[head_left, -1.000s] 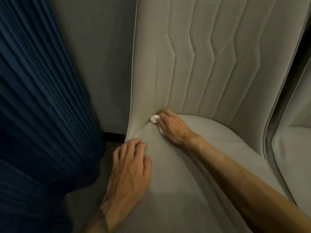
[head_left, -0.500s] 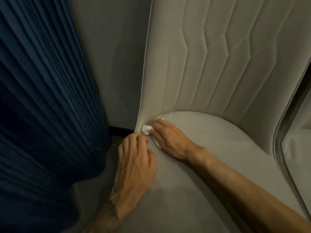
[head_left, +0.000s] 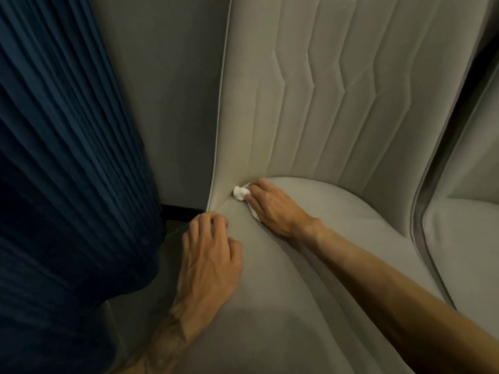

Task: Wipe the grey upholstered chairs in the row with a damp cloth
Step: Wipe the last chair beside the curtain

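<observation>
pleated dark blue curtain (head_left: 67, 171) fills the left side, hanging close against a plain grey wall (head_left: 172, 90) with a dark skirting strip at its foot. grey upholstered chair (head_left: 310, 279) comes next: smooth rounded seat, tall back stitched in zigzag channels, piped left edge. left hand (head_left: 209, 263) lies flat, fingers loosely curled, on the seat's near left edge, holding nothing. right hand (head_left: 272, 206) presses a small white cloth (head_left: 240, 193) into the crease where seat meets back. second chair (head_left: 464, 252) stands just beside, far right.
</observation>
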